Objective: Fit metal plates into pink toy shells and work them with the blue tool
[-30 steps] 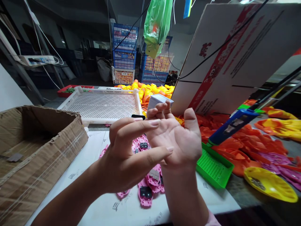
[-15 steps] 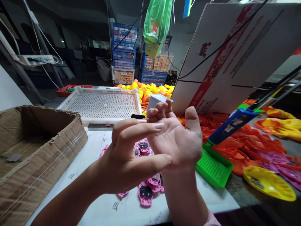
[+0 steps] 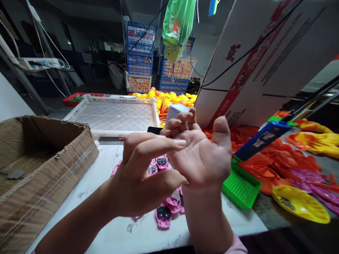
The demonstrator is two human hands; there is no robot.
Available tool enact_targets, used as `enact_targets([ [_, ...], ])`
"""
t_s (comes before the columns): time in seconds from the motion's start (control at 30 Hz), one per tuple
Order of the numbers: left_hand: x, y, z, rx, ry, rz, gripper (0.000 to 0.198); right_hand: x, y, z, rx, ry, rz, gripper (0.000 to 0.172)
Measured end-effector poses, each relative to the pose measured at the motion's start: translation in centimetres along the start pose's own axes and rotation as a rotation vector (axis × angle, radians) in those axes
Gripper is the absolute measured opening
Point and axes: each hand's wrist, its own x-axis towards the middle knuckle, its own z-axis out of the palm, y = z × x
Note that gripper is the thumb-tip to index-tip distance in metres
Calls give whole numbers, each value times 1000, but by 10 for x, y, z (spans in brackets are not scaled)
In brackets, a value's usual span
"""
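Note:
Both hands are raised above the white tabletop [image 3: 106,197]. My right hand [image 3: 203,158] is turned palm up, its fingers loosely curled at the top and the thumb upright; nothing shows in the palm. My left hand [image 3: 137,176] reaches across from the left. Its index finger lies on the right palm and its thumb presses the heel of that hand, the fingers apart and holding nothing I can see. Beneath the hands lie several pink plastic parts [image 3: 164,213] with dark inserts.
An open cardboard box [image 3: 39,169] stands at the left, with a white perforated tray [image 3: 116,116] behind. A green mesh tray [image 3: 239,188], a blue tool [image 3: 261,139], orange parts [image 3: 278,165] and a yellow dish [image 3: 299,203] lie at the right. A large tilted carton [image 3: 265,63] leans at the back right.
My left thumb has closed in against the heel of the right hand. Both hands have drifted slightly up and right.

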Motion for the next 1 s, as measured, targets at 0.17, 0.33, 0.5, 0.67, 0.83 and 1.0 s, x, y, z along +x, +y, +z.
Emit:
enact_targets([
  [0.17, 3, -1, -8, 3, -112, 27, 11, -11, -17, 7, 62, 16, -61, 37],
  [0.33, 3, -10, -14, -125, -218, -27, 15, -33, -53, 7, 165, 103, -485, 75],
  [0.5, 5, -15, -5, -201, -301, -7, 16, -61, -68, -47, -470, 484, -882, 87],
  [0.67, 3, 3, 20, -247, -442, 48, 14, -112, -73, -149, -870, 597, -1030, 27],
  [0.83, -21, 56, 60, -498, -645, 123, 14, -169, -72, -223, -1292, 780, -984, 60],
  [1.0, -53, 109, 103, -582, -738, 106, 18, -165, -60, -254, -1623, 875, -1060, 75],
])
